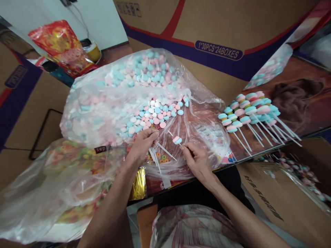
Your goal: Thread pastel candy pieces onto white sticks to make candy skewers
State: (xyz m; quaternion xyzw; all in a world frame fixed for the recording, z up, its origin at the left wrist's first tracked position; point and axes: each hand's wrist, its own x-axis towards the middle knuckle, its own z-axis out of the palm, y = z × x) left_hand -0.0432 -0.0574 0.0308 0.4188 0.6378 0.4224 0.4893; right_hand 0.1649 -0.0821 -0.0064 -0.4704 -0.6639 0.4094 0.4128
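My right hand (195, 156) pinches a white stick threaded with pink, white and blue candies (177, 140); the stick's bare tip points up and left. Close by on the left, my left hand (144, 143) has thumb and forefinger pressed together, and what they hold, if anything, is too small to name. Several loose white sticks (154, 157) lie just below its fingers. Ring-shaped gummies (162, 158) in orange and green rest beside the sticks. Behind both hands, pastel button-shaped candies (155, 113) spill from a large clear bag (103, 93).
Finished candy skewers (249, 112) are stacked at the table's right. A bag of ring gummies (77, 179) lies at left, gold twist ties (139, 184) at the front edge. Large cartons (207, 20) stand behind; an open carton (287, 196) sits below right.
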